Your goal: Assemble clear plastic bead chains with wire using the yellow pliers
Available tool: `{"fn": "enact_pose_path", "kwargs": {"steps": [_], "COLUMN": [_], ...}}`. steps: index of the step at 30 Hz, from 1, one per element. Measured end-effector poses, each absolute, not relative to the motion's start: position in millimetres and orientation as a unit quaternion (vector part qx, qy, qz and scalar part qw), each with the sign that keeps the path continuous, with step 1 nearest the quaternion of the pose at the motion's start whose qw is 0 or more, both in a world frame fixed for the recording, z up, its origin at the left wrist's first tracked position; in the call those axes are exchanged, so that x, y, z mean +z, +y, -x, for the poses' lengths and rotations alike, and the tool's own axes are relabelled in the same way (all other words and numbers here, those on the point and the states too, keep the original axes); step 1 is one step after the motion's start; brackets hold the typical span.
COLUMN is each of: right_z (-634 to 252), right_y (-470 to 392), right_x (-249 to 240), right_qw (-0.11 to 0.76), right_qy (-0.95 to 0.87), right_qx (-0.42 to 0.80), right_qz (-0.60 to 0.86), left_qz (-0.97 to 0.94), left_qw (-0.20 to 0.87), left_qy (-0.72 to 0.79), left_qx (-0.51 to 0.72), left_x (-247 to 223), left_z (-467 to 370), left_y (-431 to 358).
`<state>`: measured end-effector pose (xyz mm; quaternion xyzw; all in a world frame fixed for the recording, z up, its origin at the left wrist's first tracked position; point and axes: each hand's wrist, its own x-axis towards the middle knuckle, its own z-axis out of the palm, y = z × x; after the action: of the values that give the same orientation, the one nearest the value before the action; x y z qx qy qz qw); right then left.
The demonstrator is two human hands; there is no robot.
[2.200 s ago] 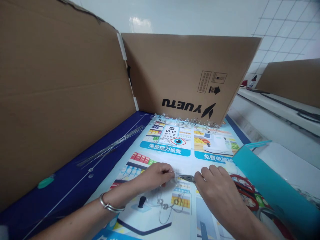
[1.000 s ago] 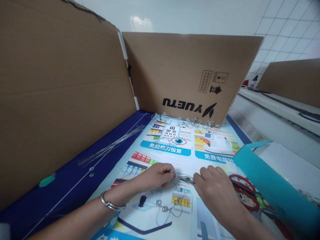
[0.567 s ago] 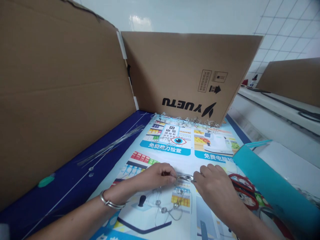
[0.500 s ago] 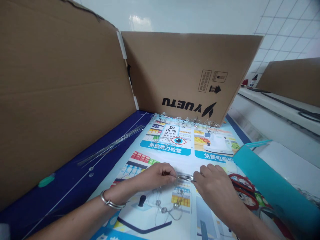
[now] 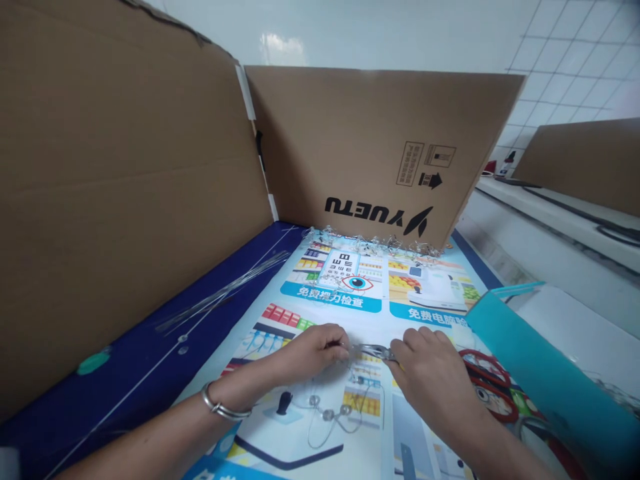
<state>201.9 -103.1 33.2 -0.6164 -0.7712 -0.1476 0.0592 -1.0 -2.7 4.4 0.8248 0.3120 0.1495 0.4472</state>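
My right hand is wrapped round a small pair of metal pliers, whose jaws point left. Facing it, my left hand is closed in a pinch at the tip of the pliers, on a thin wire strand strung with clear beads. Loops of that beaded wire hang below my left fingers, over the printed sheet. The exact spot between fingertips and jaws is too small to make out. A silver bangle circles my left wrist.
Cardboard panels wall off the left and back. Wire pieces with clear beads lie in a heap along the back panel. Straight wires lie at left near a green piece. A teal box stands at right.
The pliers have shifted slightly right with my right hand, showing more of their body. The hanging bead loops have swayed a little; my left hand is nearly still.
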Motion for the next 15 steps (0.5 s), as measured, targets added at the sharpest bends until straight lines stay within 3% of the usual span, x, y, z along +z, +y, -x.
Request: {"fn": "enact_pose_path", "kwargs": {"steps": [9,15], "right_z": [-189.8,-187.6], "right_y": [-105.2,-103.1], "right_x": [26.7,18.6], "right_qw": [0.097,0.061], "right_qy": [-0.784,-0.784], "right_qx": [-0.136,-0.150], "right_qz": [0.598,0.599], "left_qz": [-0.824,-0.805], "left_qw": [0.422,0.438], "left_qy": [0.338,0.352], "left_qx": [0.172,0.189], "left_x": [1.8,-4.0], "left_z": [-1.0,-3.0], "left_y": [-5.0,-5.4]}}
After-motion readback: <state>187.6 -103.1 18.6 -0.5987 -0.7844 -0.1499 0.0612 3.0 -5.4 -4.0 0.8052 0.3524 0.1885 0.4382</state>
